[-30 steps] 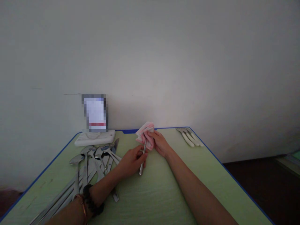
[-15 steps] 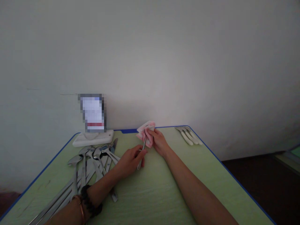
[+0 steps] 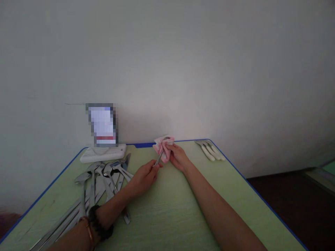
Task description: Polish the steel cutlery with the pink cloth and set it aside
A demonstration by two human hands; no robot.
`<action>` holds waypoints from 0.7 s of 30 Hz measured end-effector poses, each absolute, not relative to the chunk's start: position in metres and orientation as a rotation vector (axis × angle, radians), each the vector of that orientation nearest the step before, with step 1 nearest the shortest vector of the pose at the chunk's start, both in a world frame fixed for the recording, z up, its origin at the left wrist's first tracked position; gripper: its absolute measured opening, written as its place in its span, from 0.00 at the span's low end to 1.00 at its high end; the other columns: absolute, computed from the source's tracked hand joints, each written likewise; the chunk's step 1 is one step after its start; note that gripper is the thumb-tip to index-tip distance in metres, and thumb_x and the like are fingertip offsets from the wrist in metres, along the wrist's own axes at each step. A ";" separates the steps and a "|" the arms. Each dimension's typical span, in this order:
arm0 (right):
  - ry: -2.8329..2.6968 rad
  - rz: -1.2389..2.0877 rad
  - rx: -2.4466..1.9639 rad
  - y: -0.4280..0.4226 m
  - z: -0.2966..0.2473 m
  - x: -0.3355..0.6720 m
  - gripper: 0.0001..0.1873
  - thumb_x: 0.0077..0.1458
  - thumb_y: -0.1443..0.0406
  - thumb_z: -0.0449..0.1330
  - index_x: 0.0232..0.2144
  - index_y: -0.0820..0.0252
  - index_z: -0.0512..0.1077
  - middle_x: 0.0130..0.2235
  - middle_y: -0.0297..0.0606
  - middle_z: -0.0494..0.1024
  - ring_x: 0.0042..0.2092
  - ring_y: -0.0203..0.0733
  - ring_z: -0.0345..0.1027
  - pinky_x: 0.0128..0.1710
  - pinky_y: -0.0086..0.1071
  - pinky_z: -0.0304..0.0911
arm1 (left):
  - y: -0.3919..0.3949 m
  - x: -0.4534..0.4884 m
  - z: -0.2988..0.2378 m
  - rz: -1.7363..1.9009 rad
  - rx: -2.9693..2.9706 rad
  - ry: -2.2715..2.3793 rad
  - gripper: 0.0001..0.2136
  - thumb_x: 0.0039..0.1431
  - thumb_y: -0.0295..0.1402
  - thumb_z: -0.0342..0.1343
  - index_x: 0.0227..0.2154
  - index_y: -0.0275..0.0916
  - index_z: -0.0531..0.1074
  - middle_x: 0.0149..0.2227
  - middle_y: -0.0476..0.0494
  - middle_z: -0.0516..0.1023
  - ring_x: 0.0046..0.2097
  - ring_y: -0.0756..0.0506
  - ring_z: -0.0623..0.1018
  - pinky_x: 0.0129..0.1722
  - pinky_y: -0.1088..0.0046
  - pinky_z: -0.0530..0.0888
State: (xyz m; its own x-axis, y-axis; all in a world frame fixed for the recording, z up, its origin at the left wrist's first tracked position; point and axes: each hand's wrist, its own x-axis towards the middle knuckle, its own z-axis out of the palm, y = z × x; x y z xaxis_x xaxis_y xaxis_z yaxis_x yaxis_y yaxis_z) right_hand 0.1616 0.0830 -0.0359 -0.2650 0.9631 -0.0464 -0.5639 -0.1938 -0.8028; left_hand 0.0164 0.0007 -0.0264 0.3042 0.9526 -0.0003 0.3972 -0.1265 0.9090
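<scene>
My left hand (image 3: 144, 177) is closed around the handle of a slim metal piece of cutlery (image 3: 158, 159), which slants up and away from me. Its far end lies in the folds of a pink and white cloth (image 3: 164, 150), so I cannot tell whether it is a spoon or a fork. With fingers and thumb pinched on that cloth, my right hand (image 3: 179, 157) presses it around the metal. Both hands are above the far middle part of the table (image 3: 167, 216).
Left of my hands lies a loose heap of metal spoons (image 3: 92, 181) and other long cutlery, partly under my left forearm. A blurred phone (image 3: 102, 126) stands on a white holder (image 3: 104, 154) behind it. Several forks with cream handles (image 3: 209, 152) lie at the far right, near the wall (image 3: 183, 69).
My left hand has shifted slightly up and left, and the cutlery now leans more. Its handle end, which stuck out below my fingers, no longer shows. The right hand stays on the cloth.
</scene>
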 end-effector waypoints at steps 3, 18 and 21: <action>-0.844 1.696 -0.714 0.082 -0.037 0.159 0.07 0.39 0.67 0.61 0.27 0.61 0.72 0.27 0.34 0.76 0.31 0.35 0.66 0.36 0.30 0.61 | 0.002 0.017 -0.026 0.835 1.642 1.230 0.14 0.58 0.42 0.39 0.35 0.37 0.63 0.17 0.58 0.56 0.19 0.53 0.58 0.19 0.78 0.56; -0.777 1.679 -0.720 0.082 -0.033 0.157 0.14 0.44 0.54 0.60 0.28 0.60 0.71 0.27 0.34 0.76 0.30 0.38 0.67 0.32 0.31 0.62 | 0.003 0.015 -0.030 0.837 1.656 1.201 0.12 0.58 0.39 0.39 0.34 0.37 0.62 0.18 0.57 0.56 0.21 0.52 0.59 0.20 0.77 0.57; -0.881 1.686 -0.744 0.078 -0.033 0.156 0.14 0.42 0.56 0.63 0.28 0.61 0.72 0.25 0.34 0.76 0.26 0.34 0.65 0.29 0.29 0.61 | 0.003 0.015 -0.030 0.820 1.694 1.201 0.12 0.59 0.39 0.38 0.34 0.38 0.62 0.18 0.57 0.56 0.21 0.51 0.59 0.21 0.77 0.57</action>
